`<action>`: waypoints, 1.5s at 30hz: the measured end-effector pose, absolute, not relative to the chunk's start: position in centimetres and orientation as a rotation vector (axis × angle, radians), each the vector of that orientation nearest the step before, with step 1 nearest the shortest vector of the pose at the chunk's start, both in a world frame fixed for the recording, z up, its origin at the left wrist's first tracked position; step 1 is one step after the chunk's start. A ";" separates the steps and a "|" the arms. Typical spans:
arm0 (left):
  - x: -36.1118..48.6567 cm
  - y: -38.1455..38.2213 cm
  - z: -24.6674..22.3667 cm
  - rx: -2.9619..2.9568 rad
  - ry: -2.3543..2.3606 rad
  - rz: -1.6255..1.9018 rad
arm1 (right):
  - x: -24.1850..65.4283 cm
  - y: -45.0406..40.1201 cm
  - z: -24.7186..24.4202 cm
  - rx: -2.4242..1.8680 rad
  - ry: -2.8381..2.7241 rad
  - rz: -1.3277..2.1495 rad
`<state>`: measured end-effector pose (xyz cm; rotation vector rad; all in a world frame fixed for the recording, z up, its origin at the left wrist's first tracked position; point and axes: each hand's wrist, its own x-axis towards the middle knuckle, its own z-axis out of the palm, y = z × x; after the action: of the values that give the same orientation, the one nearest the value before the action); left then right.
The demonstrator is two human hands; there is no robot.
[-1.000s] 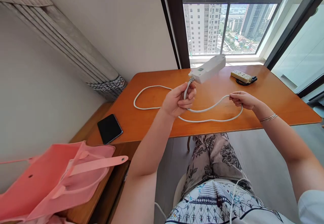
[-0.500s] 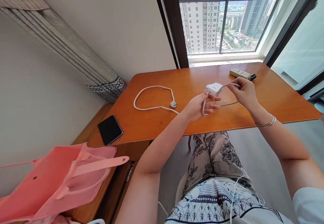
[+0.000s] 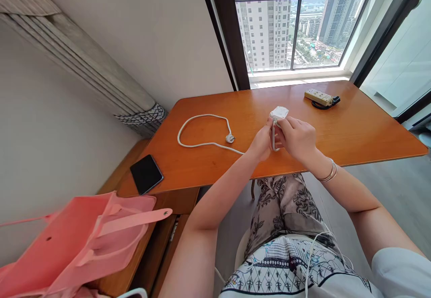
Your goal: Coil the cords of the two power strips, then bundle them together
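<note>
A white power adapter (image 3: 279,113) is held up above the wooden table, at the tips of both hands. My left hand (image 3: 263,140) is closed around the adapter's lower end and its cable. Against it, from the right, my right hand (image 3: 298,137) pinches the white cable just below the adapter. A short loop of cable (image 3: 274,138) hangs between the hands. The rest of the white cable (image 3: 205,144) curves over the table to the left and ends in a round plug (image 3: 230,138). Some fingertips are hidden behind the cable and adapter.
A beige power strip (image 3: 318,97) with a black cord lies at the table's back right. On the table's left (image 3: 188,172) is a black phone or tablet (image 3: 146,174). An open pink bag (image 3: 84,239) stands at the lower left. A window is behind the table.
My right hand has moved left and down, bringing the cable against my left hand below the adapter. The cable loop is now smaller, and the black cord of the power strip is uncovered.
</note>
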<state>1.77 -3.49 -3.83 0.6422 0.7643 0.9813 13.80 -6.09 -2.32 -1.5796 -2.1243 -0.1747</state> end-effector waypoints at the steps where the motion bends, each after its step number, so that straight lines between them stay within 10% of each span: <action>1: 1.7 -3.3 -3.9 0.629 0.753 0.977 | 13.5 -6.3 -2.6 -1.578 -2.142 -0.158; 18: 0.4 -3.8 -3.9 0.657 0.670 1.017 | 12.8 -10.0 -6.6 -1.310 -2.236 -0.052; 31: -1.3 -3.4 -2.3 0.552 0.669 1.098 | 16.1 -5.9 -10.2 -0.986 -1.602 1.065; 45: -4.1 -5.4 -1.1 0.526 0.504 0.915 | 19.3 -4.4 -7.8 -0.979 -2.270 0.794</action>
<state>-4.08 -5.44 -1.06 0.5262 0.5036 0.9148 19.26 -4.41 -7.76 -0.9789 -2.2699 0.7945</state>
